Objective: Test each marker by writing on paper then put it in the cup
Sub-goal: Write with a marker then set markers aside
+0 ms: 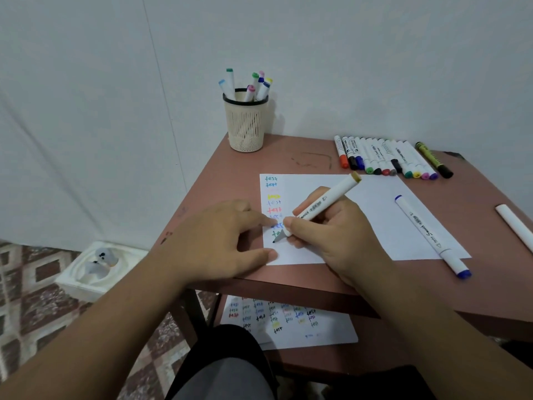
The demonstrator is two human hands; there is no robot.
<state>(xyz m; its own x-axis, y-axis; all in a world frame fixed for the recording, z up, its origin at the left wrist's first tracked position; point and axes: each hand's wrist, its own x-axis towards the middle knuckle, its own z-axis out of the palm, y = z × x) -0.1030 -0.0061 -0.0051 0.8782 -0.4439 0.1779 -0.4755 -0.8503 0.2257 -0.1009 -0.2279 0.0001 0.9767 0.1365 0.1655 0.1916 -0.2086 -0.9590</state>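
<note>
My right hand (326,226) grips a white marker (331,197) with an olive-brown end, its dark tip touching the white paper (375,215) under a column of coloured "test" words (272,202). My left hand (227,235) presses its fingers on the paper's left edge. A beige mesh cup (246,122) at the table's far left corner holds several markers. A row of several markers (383,157) lies at the back right. A blue-capped marker (429,233) lies on the paper's right side.
A white cap or marker (516,226) lies at the table's right edge. The brown table (302,157) has a lower shelf with another written sheet (288,321). A white foam box (98,267) sits on the patterned floor to the left. Walls stand close behind.
</note>
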